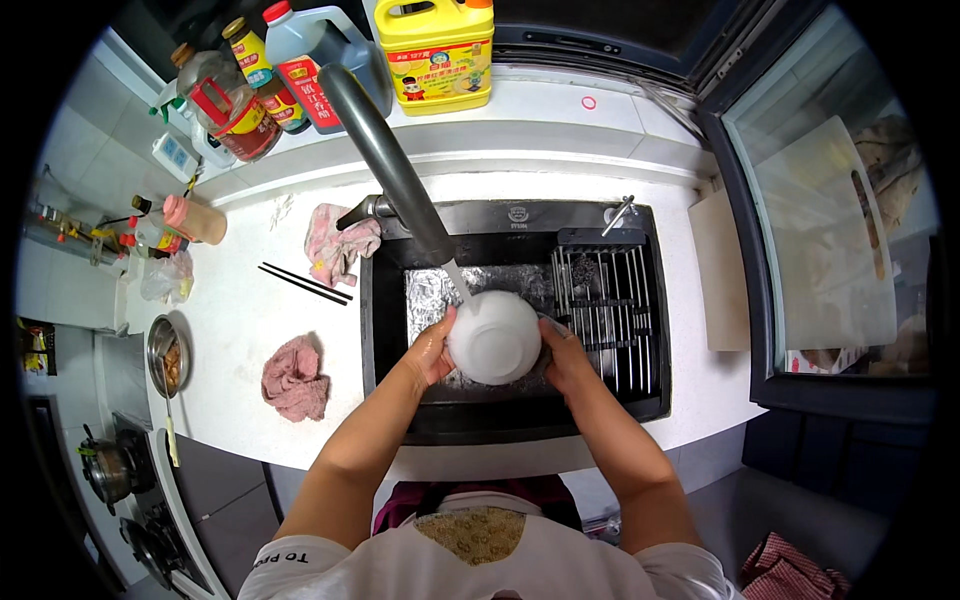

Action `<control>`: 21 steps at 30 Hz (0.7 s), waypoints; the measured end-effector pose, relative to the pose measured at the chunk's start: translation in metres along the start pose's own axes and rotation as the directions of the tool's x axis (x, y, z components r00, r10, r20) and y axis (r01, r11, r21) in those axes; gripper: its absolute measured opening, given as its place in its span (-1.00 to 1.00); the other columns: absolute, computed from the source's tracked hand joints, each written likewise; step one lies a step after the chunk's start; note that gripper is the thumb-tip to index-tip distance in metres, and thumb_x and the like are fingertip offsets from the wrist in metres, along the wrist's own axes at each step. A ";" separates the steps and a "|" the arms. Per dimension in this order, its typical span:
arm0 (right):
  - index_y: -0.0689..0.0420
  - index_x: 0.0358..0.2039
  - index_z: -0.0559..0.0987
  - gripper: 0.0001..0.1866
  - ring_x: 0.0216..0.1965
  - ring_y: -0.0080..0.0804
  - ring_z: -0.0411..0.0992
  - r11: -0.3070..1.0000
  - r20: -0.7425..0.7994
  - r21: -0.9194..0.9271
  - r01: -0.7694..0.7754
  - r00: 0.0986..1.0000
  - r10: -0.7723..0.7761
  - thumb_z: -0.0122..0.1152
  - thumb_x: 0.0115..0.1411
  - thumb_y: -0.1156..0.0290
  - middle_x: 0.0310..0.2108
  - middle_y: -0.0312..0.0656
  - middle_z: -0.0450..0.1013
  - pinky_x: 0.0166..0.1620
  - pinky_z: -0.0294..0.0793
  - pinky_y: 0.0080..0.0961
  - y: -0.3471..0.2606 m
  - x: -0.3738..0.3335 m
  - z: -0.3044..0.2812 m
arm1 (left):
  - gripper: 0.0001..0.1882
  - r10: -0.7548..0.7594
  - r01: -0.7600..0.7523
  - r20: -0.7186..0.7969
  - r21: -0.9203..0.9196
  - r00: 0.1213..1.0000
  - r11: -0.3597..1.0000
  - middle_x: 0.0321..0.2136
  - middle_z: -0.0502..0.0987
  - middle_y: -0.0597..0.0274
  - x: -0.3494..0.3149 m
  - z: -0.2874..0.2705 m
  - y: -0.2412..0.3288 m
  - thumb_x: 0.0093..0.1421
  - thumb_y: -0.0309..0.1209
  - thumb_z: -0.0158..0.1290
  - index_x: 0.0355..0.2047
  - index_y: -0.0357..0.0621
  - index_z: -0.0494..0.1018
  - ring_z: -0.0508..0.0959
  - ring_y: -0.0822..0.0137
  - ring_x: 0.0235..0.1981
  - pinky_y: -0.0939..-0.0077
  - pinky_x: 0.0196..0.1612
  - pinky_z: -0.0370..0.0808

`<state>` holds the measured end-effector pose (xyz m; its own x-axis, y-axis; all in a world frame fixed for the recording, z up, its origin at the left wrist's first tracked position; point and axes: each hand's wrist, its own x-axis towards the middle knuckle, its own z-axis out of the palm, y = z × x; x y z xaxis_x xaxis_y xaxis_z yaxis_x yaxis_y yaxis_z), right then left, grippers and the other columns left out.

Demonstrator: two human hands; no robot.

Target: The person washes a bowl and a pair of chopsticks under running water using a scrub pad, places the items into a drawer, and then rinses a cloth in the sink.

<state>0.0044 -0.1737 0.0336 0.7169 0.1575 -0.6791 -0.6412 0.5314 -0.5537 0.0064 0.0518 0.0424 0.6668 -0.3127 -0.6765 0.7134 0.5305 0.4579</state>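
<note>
Faucet (392, 165) running, stream (458, 280) hitting upper-L side; L hand (432, 352) pinching L edge of white bowl (497, 345), prob. foot-up, over black sink (520, 432); R hand (563, 352) gripping R edge, some fingertips hidden. Likely rinsing: rec. rotating slowly, holding firm b/c wet, avoiding wire rack (618, 320).

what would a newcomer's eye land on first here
Probably the white bowl, its base facing up, held between the left hand and right hand over the black sink. Next, perhaps, the dark faucet arching above, and the bright yellow jug on the ledge behind.
</note>
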 end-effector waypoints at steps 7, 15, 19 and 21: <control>0.20 -0.05 0.46 -0.66 0.07 -0.32 0.25 0.656 0.326 -0.447 0.608 0.794 -0.514 0.05 0.17 0.36 0.03 -0.07 0.31 0.09 0.22 -0.38 0.035 0.002 0.032 | -0.37 0.543 -0.193 -0.321 0.698 0.776 0.689 -0.54 0.53 0.00 0.015 0.004 -0.015 0.24 0.03 -0.24 -0.49 -0.39 0.48 0.49 0.21 -0.53 0.34 -0.37 0.39; 0.04 -0.15 0.52 -0.72 -0.11 -0.16 0.30 -0.089 0.474 -0.805 0.586 0.546 -0.691 -0.07 0.18 0.29 -0.18 -0.13 0.41 0.00 0.19 -0.25 0.034 0.003 0.090 | -0.35 0.678 -0.315 -0.353 0.686 0.645 0.656 -0.81 0.33 0.17 -0.005 0.016 -0.034 0.26 -0.02 -0.26 -0.76 -0.34 0.34 0.28 0.37 -0.73 0.38 -0.59 0.24; 0.05 -0.12 0.49 -0.66 -0.15 -0.28 0.37 0.684 0.199 -0.595 0.422 0.902 -0.384 -0.18 0.24 0.21 -0.18 -0.17 0.43 -0.08 0.31 -0.45 0.043 0.053 0.064 | -0.42 0.743 -0.425 -0.280 0.676 0.608 0.602 -0.84 0.21 0.40 -0.011 0.013 -0.040 0.24 -0.13 -0.10 -0.85 -0.21 0.23 0.14 0.55 -0.74 0.54 -0.66 0.12; 0.10 -0.13 0.49 -0.62 -0.12 -0.36 0.38 0.930 0.020 -0.368 -0.021 0.999 0.031 -0.21 0.25 0.16 -0.13 -0.20 0.42 -0.11 0.36 -0.45 0.035 0.056 0.052 | -0.41 0.704 -0.372 -0.318 0.673 0.636 0.640 -0.84 0.20 0.41 -0.018 0.016 -0.037 0.23 -0.12 -0.10 -0.87 -0.20 0.22 0.12 0.55 -0.74 0.53 -0.66 0.10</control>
<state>0.0365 -0.1027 0.0013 0.7021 0.1909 -0.6860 -0.7121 0.1844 -0.6774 -0.0286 0.0252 0.0470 0.8573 0.4246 -0.2912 0.3534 -0.0741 0.9325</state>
